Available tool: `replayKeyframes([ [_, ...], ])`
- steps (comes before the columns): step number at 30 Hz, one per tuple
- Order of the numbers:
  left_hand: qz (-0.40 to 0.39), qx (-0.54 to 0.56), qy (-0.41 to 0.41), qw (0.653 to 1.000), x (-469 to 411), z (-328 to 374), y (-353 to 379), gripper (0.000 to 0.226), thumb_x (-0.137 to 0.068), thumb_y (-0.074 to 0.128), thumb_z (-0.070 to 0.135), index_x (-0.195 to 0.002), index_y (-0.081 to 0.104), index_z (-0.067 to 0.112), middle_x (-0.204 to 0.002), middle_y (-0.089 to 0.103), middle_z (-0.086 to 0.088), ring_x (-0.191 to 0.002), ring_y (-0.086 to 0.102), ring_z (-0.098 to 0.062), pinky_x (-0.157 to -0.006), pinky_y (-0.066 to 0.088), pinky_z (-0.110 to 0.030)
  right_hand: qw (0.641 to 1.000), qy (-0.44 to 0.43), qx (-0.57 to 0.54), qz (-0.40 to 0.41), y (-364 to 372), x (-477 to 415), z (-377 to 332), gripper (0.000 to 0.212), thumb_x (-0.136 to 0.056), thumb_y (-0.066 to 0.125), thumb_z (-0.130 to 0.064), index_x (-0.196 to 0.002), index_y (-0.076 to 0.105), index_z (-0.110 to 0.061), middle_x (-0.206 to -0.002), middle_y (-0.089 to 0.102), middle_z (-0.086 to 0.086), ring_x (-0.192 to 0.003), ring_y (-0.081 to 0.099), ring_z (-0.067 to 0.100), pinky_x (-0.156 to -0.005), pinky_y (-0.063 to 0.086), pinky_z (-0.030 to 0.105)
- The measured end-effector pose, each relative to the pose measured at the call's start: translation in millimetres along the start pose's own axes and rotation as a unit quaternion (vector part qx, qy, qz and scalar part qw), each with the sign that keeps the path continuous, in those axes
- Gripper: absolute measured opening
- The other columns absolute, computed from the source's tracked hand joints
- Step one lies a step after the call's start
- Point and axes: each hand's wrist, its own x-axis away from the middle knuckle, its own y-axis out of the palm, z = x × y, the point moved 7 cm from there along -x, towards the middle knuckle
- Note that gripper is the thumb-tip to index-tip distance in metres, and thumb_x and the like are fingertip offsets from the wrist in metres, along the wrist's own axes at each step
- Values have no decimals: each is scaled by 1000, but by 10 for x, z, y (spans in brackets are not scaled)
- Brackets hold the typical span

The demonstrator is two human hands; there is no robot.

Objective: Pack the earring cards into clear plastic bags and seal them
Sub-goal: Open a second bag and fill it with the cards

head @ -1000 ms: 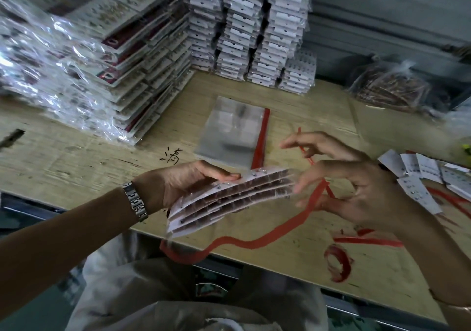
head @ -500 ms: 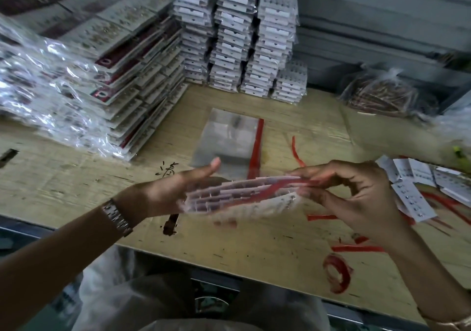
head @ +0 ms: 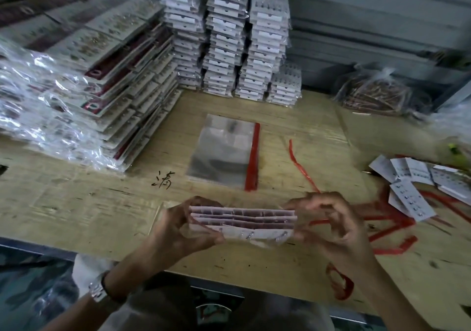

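Clear plastic seems to wrap the earring cards (head: 243, 222), which we hold over the table (head: 76, 203) edge, left hand (head: 183, 231) and right hand (head: 328, 226) each pinching one end, likely to seal the flap; spare bags (head: 221, 149) lie beyond.

A pale wooden table (head: 76, 203) fills most of the view. Its top is grained, scuffed and scratched, with a black handwritten mark (head: 163, 180) near the middle. A grey rim (head: 30, 246) runs along its near edge. Behind the table stands a grey wall (head: 369, 24) of horizontal ribs. Below the near edge, at left, a dark mottled floor (head: 28, 292) shows — blurred. The light is dim, cool and even.
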Motion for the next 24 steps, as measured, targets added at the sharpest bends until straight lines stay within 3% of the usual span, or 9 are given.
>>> replayKeyframes([
  [3, -12, 45, -15, 999, 19, -70, 29, 41, -83, 79, 38, -121, 62, 35, -119, 72, 3, -109, 70, -19, -89, 58, -33, 993, 95, -30, -71, 115, 42, 222, 101, -53, 95, -39, -137, 40, -37, -131, 61, -3, -126, 55, 16, -104, 44, 28],
  [5, -17, 51, -19, 998, 5, -54, 57, 39, -85, 78, 39, -121, 62, 33, -120, 71, 2, -111, 69, -20, -91, 57, -34, 983, 138, -7, -123, 225, 80, 341, 116, -49, 97, -40, -144, 30, -46, -141, 51, -18, -132, 48, 4, -105, 44, 24],
  [9, -11, 47, -13, 999, -36, -33, 37, 38, -85, 78, 29, -120, 63, 25, -118, 72, 3, -108, 70, -18, -89, 57, -29, 978, 163, 73, -103, 292, 80, 383, 76, -61, 82, -63, -128, 46, -58, -126, 59, -27, -116, 57, -3, -94, 53, 30],
  [12, -7, 17, 16, 1000, -50, 20, 2, 42, -82, 78, 18, -120, 61, 12, -117, 71, 2, -107, 70, -19, -86, 59, -33, 991, 77, 79, -70, 264, -13, 211, 51, -74, 81, -44, -120, 60, -41, -111, 69, -19, -100, 66, 1, -79, 54, 16],
  [14, -10, 17, 18, 1000, -50, 22, -1, 44, -81, 80, 15, -120, 60, 12, -117, 71, 3, -107, 70, -18, -86, 59, -31, 994, 59, 58, -67, 255, 9, 214, 50, -74, 83, -37, -120, 62, -37, -111, 71, -11, -100, 68, 9, -82, 57, 24],
  [17, 2, 16, 26, 1000, -42, 57, -7, 48, -78, 82, 32, -122, 62, 39, -116, 72, 16, -104, 71, -8, -84, 57, -21, 988, 137, 27, -72, 268, 113, 411, 54, -69, 85, -44, -118, 62, -39, -110, 71, 3, -101, 68, 25, -88, 55, 52],
  [19, 5, 27, 28, 999, -49, 67, -9, 48, -77, 82, 41, -121, 62, 43, -116, 72, 16, -104, 71, -9, -85, 57, -21, 988, 134, 29, -70, 271, 130, 450, 52, -70, 85, -43, -116, 62, -37, -112, 70, -4, -104, 67, 19, -89, 55, 49],
  [22, -1, 37, 28, 999, -59, 26, -24, 50, -79, 83, 30, -124, 63, 37, -122, 71, 6, -109, 70, -19, -87, 59, -31, 994, 79, 42, -58, 278, 44, 271, 45, -75, 82, -44, -115, 60, -44, -110, 69, -13, -101, 67, 13, -85, 58, 34],
  [24, -8, 45, 33, 998, -58, 36, -17, 50, -80, 82, 25, -125, 63, 34, -124, 70, 5, -110, 70, -19, -87, 59, -32, 995, 79, 37, -56, 271, 51, 245, 44, -75, 83, -41, -114, 61, -43, -109, 70, -12, -101, 68, 15, -83, 59, 36],
])
